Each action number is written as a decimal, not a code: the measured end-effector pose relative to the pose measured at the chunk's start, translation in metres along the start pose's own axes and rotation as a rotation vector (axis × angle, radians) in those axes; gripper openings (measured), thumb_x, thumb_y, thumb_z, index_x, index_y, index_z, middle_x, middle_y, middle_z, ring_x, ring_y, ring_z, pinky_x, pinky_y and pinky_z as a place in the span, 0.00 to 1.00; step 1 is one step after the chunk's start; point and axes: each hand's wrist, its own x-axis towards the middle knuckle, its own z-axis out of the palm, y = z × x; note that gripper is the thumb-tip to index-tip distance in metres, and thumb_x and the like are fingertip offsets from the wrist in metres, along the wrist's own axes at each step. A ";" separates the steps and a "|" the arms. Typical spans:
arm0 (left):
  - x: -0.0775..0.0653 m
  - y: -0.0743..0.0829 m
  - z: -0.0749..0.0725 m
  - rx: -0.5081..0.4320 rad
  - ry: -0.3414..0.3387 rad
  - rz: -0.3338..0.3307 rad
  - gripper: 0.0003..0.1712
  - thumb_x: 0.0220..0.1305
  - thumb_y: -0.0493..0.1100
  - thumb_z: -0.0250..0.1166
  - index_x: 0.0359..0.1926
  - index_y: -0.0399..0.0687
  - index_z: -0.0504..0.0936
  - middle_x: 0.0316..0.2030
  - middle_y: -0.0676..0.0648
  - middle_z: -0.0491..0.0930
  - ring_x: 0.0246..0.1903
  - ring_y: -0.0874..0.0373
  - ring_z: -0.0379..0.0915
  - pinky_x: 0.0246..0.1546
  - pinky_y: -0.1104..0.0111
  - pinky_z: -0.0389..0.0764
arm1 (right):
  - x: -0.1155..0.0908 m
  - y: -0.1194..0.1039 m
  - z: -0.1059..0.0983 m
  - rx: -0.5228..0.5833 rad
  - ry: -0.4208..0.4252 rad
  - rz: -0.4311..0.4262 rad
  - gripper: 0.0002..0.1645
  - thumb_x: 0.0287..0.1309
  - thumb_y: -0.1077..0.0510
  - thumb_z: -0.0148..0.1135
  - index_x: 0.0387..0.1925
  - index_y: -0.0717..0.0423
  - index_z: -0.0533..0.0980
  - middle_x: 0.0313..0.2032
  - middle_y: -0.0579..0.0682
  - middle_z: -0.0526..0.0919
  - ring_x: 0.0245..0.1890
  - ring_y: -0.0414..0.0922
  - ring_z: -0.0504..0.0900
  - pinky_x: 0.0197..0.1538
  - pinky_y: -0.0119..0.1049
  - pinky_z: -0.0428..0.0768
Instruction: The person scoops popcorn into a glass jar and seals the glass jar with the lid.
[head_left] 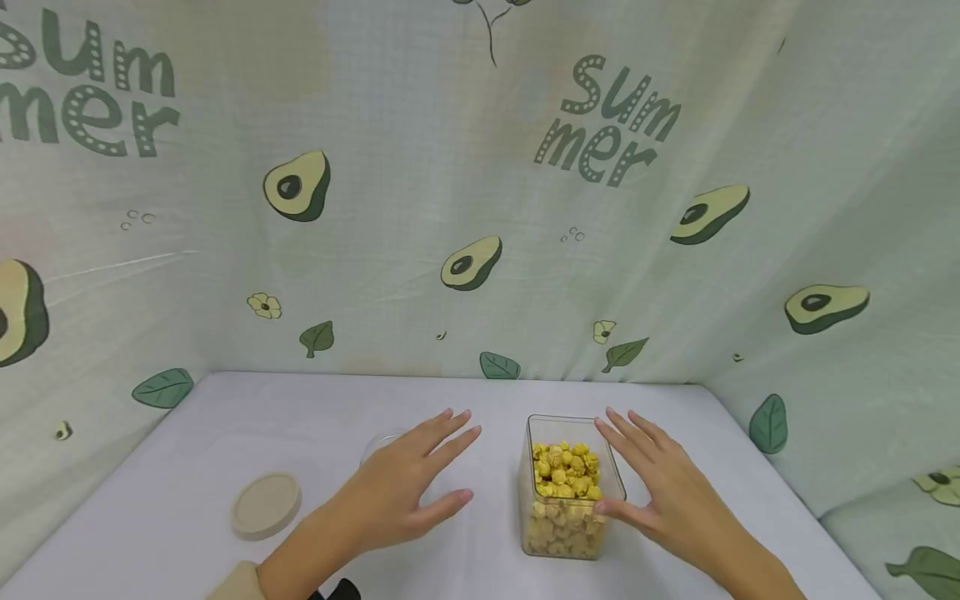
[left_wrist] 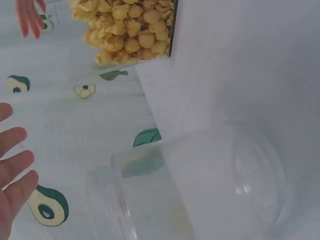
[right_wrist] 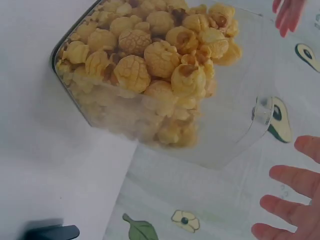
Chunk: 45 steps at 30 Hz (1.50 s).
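Observation:
A clear square container [head_left: 531,533] stands upright on the white table, part filled with yellow popcorn [head_left: 566,471]. My right hand [head_left: 667,492] is spread at the container's right side, its fingers extended and overlapping the rim in the head view. In the right wrist view its fingertips [right_wrist: 282,205] are apart from the container wall. My left hand [head_left: 408,483] hovers with fingers spread and nothing in them. A clear empty jar [left_wrist: 200,185] stands just beyond it, mostly hidden behind the hand in the head view.
A round beige lid [head_left: 266,505] lies on the table [head_left: 315,417] at the left. Behind the table and along its sides hangs a pale cloth [head_left: 390,208] printed with avocados and leaves. A small black object [head_left: 345,590] shows near the left forearm.

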 end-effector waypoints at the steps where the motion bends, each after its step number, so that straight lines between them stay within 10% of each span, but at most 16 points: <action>1: 0.000 0.001 0.002 -0.013 0.012 0.002 0.34 0.65 0.60 0.53 0.69 0.56 0.61 0.68 0.53 0.60 0.67 0.53 0.58 0.59 0.56 0.73 | -0.001 0.001 -0.001 0.004 -0.009 0.022 0.51 0.43 0.34 0.66 0.68 0.43 0.59 0.66 0.55 0.65 0.62 0.60 0.63 0.52 0.67 0.69; 24: 0.006 0.018 0.057 -0.731 0.114 -0.202 0.43 0.55 0.49 0.69 0.69 0.57 0.58 0.65 0.51 0.64 0.60 0.53 0.65 0.56 0.60 0.76 | -0.040 0.034 0.007 0.135 -0.003 0.324 0.35 0.59 0.44 0.59 0.65 0.52 0.64 0.62 0.58 0.68 0.58 0.57 0.64 0.50 0.62 0.69; 36: 0.016 0.029 0.077 -1.010 0.051 -0.339 0.45 0.53 0.46 0.70 0.69 0.58 0.57 0.65 0.48 0.62 0.60 0.47 0.65 0.55 0.65 0.76 | -0.061 0.063 0.017 0.091 -0.176 0.580 0.48 0.57 0.35 0.56 0.63 0.69 0.61 0.59 0.74 0.65 0.54 0.67 0.65 0.51 0.68 0.68; 45: 0.021 0.034 0.086 -1.115 0.054 -0.365 0.43 0.53 0.45 0.70 0.68 0.53 0.59 0.64 0.42 0.61 0.61 0.39 0.62 0.54 0.61 0.77 | -0.076 0.084 0.026 0.224 -0.303 0.808 0.57 0.52 0.31 0.58 0.63 0.74 0.54 0.58 0.76 0.63 0.51 0.69 0.70 0.46 0.53 0.80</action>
